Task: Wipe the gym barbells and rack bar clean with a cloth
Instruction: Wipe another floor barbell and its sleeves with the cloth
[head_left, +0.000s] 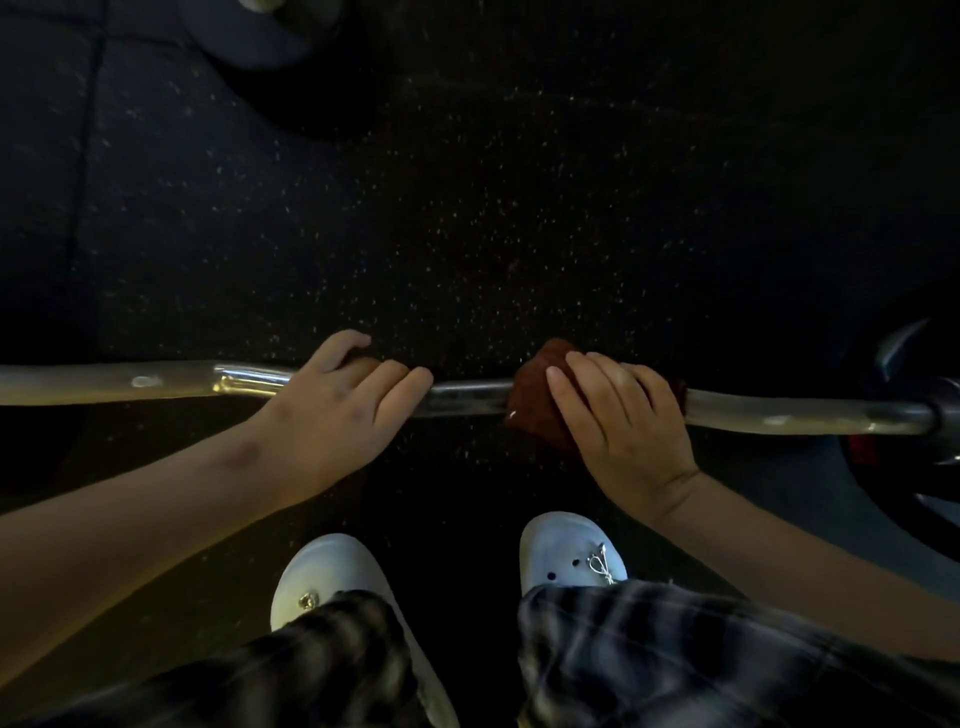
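A steel barbell (467, 399) runs across the view from left to right, just above the floor. My left hand (343, 405) grips the bar left of its middle, fingers curled over the top. A dark red cloth (535, 400) is wrapped round the bar to the right. My right hand (618, 421) holds that cloth against the bar, fingers draped over it. The bar's right end meets a collar (935, 415) and a dark weight plate (904, 467).
The floor is dark speckled rubber matting (467, 208). My feet in white clogs (332, 577) stand just behind the bar, under plaid trousers. A grey rounded object (260, 36) lies at the top left.
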